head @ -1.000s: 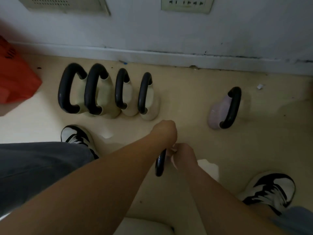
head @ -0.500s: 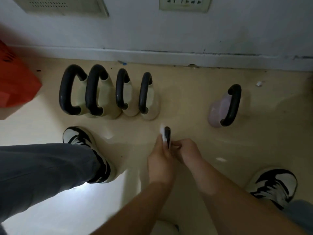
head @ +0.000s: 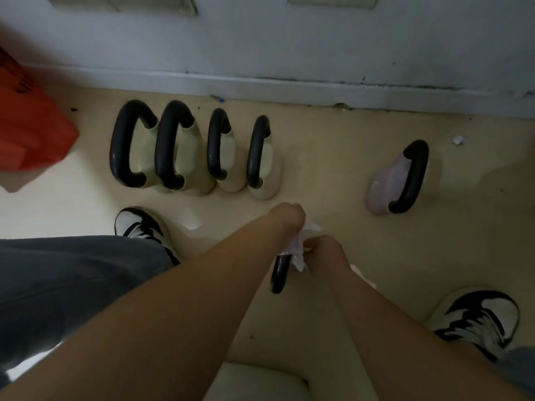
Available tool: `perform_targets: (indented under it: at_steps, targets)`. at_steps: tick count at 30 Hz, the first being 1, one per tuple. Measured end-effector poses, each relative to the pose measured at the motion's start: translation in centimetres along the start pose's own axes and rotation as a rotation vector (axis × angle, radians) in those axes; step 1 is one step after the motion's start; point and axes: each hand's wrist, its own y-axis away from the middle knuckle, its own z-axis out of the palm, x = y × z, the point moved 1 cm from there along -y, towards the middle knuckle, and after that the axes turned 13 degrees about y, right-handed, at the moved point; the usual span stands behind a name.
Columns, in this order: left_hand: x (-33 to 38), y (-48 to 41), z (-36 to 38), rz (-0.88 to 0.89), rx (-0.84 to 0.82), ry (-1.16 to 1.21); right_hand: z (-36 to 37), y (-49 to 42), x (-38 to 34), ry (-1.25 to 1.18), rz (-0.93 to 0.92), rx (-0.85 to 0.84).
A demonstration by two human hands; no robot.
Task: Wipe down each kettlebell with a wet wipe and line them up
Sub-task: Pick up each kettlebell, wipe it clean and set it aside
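Baseboard [head: 289, 85] runs across the back; row of four kettlebells [head: 199, 157] stands on the floor [head: 333, 169] just before it, left of centre, side by side, handles toward the camera; lone kettlebell [head: 382, 186] sits well apart to the right of the row, approx. same depth; paper scrap [head: 458, 140] behind & right of it; bag [head: 29, 134] at far left; left shoe [head: 139, 224] just before the row's left end; right shoe [head: 480, 316] lower right; between the shoes, near kettlebell [head: 279, 274], only its handle showing, below left hand [head: 289, 217]; right hand [head: 327, 250] just right of it; wet wipe [head: 298, 250] between both hands, on the handle's top.
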Motion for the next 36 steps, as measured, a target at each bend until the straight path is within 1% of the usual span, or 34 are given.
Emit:
perform_targets:
  at_steps: [1,2,3,5,7,9,10,11,12,13,15,16,17,18,19,21,23,25,26,28,29,31,32,33,34,35,36]
  targets:
    - [-0.6,0.0,0.4,0.023,0.01,-0.097,0.2,-0.1,0.1,0.006,0.018,-0.005]
    - [-1.5,0.1,0.8,0.075,0.07,-0.216,0.4,-0.2,0.2,0.018,0.041,0.029]
    - [-2.8,0.5,1.1,0.131,0.148,-0.259,0.3,-0.2,0.2,0.003,0.074,0.076]
    - [-5.9,2.1,1.0,0.233,0.242,-0.138,0.2,-0.2,0.2,-0.041,0.146,0.134]
    - [-9.1,4.6,0.8,0.413,0.199,0.02,0.3,-0.2,-0.1,-0.057,0.19,0.102]
    - [-10.9,7.4,0.5,0.593,0.064,0.211,0.3,0.0,-0.5,-0.104,0.183,0.072]
    - [-11.3,8.4,0.4,0.688,-0.001,0.263,0.5,0.0,-0.4,-0.143,0.158,0.073]
    - [-11.6,8.8,0.5,0.764,-0.037,0.248,0.6,0.2,-0.4,-0.179,0.145,0.085]
    - [-11.8,9.0,0.8,0.794,-0.013,0.203,0.7,0.4,-0.3,-0.206,0.143,0.096]
    - [-12.0,8.7,1.1,0.765,0.05,0.153,0.8,0.6,-0.3,-0.217,0.149,0.103]
    - [-12.0,7.1,1.2,0.627,0.215,0.021,0.9,0.6,-0.3,-0.213,0.149,0.108]
    - [-11.6,6.0,1.1,0.549,0.268,-0.034,0.9,0.6,-0.3,-0.183,0.154,0.113]
    - [-10.7,5.0,1.0,0.489,0.256,-0.025,0.7,0.6,-0.4,-0.149,0.16,0.122]
    - [-9.5,4.0,1.0,0.433,0.203,0.006,0.6,0.7,-0.4,-0.13,0.148,0.128]
    - [-8.0,2.7,1.1,0.395,0.17,-0.04,0.5,0.7,-0.5,-0.133,0.121,0.122]
    - [-4.5,0.6,1.1,0.316,0.193,-0.307,0.6,1.1,-0.6,-0.096,0.097,0.084]
    - [-2.6,-0.4,1.3,0.25,0.2,-0.493,0.4,1.7,-0.9,-0.046,0.114,0.123]
    - [-2.7,-0.5,1.5,0.261,0.214,-0.557,0.3,1.7,-1.0,-0.031,0.115,0.128]
    - [-3.2,-0.2,1.5,0.312,0.241,-0.54,0.3,1.8,-1.1,-0.039,0.122,0.108]
    - [-5.2,1.3,1.4,0.435,0.265,-0.449,0.3,1.6,-1.1,-0.13,0.126,0.085]
    - [-6.5,2.1,1.2,0.48,0.243,-0.362,0.5,1.3,-0.9,-0.173,0.139,0.105]
    - [-9.7,3.9,1.0,0.573,0.156,-0.128,0.7,1.0,-0.6,-0.144,0.137,0.139]
    - [-11.3,4.9,1.0,0.575,0.117,-0.05,0.8,1.1,-0.6,-0.13,0.133,0.152]
    - [-12.9,5.1,1.0,0.574,0.155,-0.043,0.7,1.2,-0.7,-0.136,0.129,0.153]
    - [-14.0,5.4,0.9,0.563,0.191,-0.093,0.7,1.3,-0.8,-0.151,0.125,0.138]
    - [-14.5,5.5,0.8,0.509,0.235,-0.129,0.7,1.3,-0.9,-0.171,0.124,0.126]
    - [-14.4,5.5,0.7,0.511,0.295,-0.188,0.7,1.4,-1.0,-0.184,0.123,0.117]
